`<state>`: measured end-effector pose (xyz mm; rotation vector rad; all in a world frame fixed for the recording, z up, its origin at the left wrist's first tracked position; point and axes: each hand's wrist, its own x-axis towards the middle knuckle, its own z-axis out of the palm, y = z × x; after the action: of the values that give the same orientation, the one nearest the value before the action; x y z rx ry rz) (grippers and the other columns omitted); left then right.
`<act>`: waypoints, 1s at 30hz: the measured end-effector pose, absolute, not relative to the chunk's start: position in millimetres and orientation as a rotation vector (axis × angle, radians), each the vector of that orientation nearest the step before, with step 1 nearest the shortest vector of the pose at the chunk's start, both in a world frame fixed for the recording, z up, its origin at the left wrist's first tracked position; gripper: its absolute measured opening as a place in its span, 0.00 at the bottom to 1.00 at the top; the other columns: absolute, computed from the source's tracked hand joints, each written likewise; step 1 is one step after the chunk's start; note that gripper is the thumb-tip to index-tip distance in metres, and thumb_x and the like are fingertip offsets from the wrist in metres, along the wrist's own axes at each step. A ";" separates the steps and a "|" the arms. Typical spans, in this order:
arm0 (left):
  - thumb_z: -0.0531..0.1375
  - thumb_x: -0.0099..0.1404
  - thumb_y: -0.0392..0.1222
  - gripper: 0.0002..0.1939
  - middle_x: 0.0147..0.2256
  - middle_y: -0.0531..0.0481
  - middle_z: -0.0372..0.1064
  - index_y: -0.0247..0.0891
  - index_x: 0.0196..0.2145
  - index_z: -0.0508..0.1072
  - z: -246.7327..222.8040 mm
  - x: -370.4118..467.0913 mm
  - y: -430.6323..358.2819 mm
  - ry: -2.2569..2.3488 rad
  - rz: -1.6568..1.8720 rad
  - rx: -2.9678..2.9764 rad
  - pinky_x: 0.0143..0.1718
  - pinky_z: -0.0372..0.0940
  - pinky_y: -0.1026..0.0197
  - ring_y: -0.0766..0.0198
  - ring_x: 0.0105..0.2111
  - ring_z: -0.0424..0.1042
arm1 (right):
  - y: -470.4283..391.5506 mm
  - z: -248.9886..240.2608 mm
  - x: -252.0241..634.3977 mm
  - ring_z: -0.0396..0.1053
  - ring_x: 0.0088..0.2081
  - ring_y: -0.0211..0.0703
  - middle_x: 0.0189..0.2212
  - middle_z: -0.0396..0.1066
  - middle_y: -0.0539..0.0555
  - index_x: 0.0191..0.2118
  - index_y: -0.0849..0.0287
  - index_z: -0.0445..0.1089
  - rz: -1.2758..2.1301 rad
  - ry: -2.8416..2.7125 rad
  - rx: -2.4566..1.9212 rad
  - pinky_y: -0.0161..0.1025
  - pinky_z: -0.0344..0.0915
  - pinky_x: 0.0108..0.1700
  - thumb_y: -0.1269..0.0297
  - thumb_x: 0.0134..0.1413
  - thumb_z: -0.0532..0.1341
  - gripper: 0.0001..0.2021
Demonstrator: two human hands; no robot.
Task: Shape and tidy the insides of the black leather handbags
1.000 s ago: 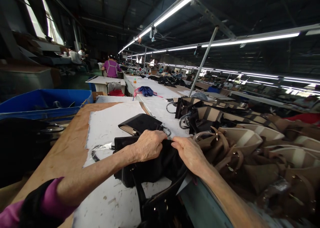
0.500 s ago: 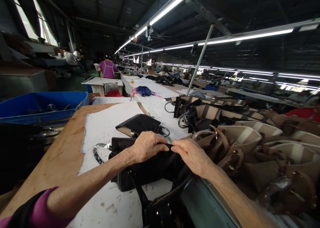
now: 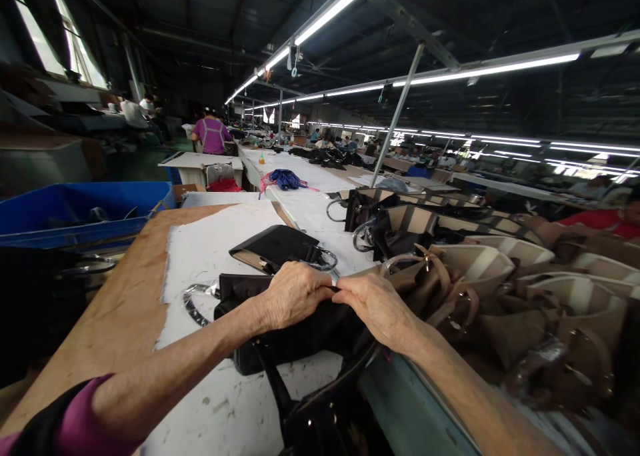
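Observation:
A black handbag [image 3: 305,336] lies across the white-covered table under both my hands. My left hand [image 3: 297,295] is closed, pinching the bag's upper edge between thumb and fingers. Right beside it, my right hand [image 3: 373,306] pinches the same edge, the fingertips of both hands almost meeting. One bag handle, wrapped in clear plastic [image 3: 195,304], sticks out to the left. Black straps with metal fittings [image 3: 320,409] hang toward me below the bag. Just beyond my hands lies another black bag [image 3: 277,246], flat on its side.
Brown handbags with striped beige linings [image 3: 475,269] crowd the right side. Black bags [image 3: 380,209] stand behind them. A blue bin [image 3: 85,206] is at the left, beside the brown board [image 3: 115,296]. Farther off are a blue cloth bundle [image 3: 285,179] and a seated person in purple [image 3: 213,135].
My fingertips have drawn closer together on the bag's edge, hiding most of the gap between them. The whole view has shifted slightly.

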<state>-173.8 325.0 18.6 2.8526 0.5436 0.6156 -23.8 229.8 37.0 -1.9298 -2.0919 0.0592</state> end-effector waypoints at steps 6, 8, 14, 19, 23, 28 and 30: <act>0.52 0.61 0.37 0.10 0.24 0.53 0.70 0.40 0.32 0.74 30.0 -181.6 321.5 0.552 0.480 2.840 0.27 0.54 0.66 0.64 0.27 0.68 | 227.2 33.8 -23.7 0.54 0.22 0.33 0.16 0.56 0.46 0.22 0.58 0.63 0.043 -2.083 -1.923 0.32 0.47 0.26 0.58 0.56 0.53 0.15; 0.53 0.61 0.39 0.10 0.23 0.52 0.69 0.40 0.32 0.74 32.0 -186.5 321.8 0.610 0.445 2.845 0.27 0.55 0.66 0.63 0.27 0.68 | 226.8 33.1 -23.3 0.51 0.21 0.33 0.15 0.53 0.45 0.21 0.58 0.62 0.043 -2.069 -1.924 0.32 0.46 0.26 0.57 0.56 0.53 0.16; 0.52 0.60 0.39 0.10 0.24 0.51 0.69 0.39 0.29 0.73 35.8 -227.9 332.2 0.823 0.435 2.771 0.30 0.56 0.66 0.64 0.28 0.67 | 228.0 38.2 -23.0 0.50 0.21 0.33 0.15 0.51 0.44 0.19 0.59 0.57 0.105 -2.026 -1.909 0.33 0.45 0.26 0.57 0.56 0.52 0.18; 0.51 0.60 0.41 0.12 0.22 0.55 0.66 0.38 0.29 0.73 32.9 -273.2 336.8 0.980 0.467 2.555 0.26 0.55 0.68 0.68 0.23 0.63 | 229.1 42.6 -26.8 0.48 0.21 0.33 0.15 0.51 0.45 0.18 0.59 0.55 0.108 -2.014 -1.936 0.34 0.44 0.26 0.58 0.55 0.52 0.18; 0.50 0.61 0.42 0.13 0.25 0.54 0.68 0.37 0.33 0.73 24.7 -290.6 334.7 0.995 0.544 2.395 0.28 0.57 0.68 0.68 0.25 0.63 | 229.3 41.8 -28.4 0.50 0.22 0.34 0.15 0.53 0.45 0.18 0.59 0.54 0.120 -2.009 -1.942 0.34 0.44 0.26 0.59 0.56 0.51 0.17; 0.51 0.60 0.43 0.13 0.30 0.52 0.69 0.36 0.35 0.72 15.4 -299.8 333.7 0.909 0.637 2.181 0.33 0.60 0.66 0.65 0.30 0.65 | 228.4 39.3 -29.2 0.52 0.22 0.34 0.15 0.54 0.45 0.18 0.59 0.53 0.097 -1.997 -1.947 0.35 0.45 0.26 0.59 0.56 0.50 0.17; 0.52 0.59 0.44 0.13 0.30 0.51 0.69 0.35 0.35 0.71 11.2 -304.0 334.4 0.887 0.668 2.064 0.34 0.61 0.64 0.64 0.31 0.65 | 227.6 38.2 -30.5 0.53 0.22 0.35 0.16 0.57 0.46 0.19 0.58 0.54 0.090 -1.981 -1.965 0.35 0.46 0.26 0.58 0.56 0.50 0.17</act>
<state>-304.0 334.4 11.2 2.0639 0.8869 0.6681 -30.5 227.6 38.2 -1.9649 -1.9812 0.0901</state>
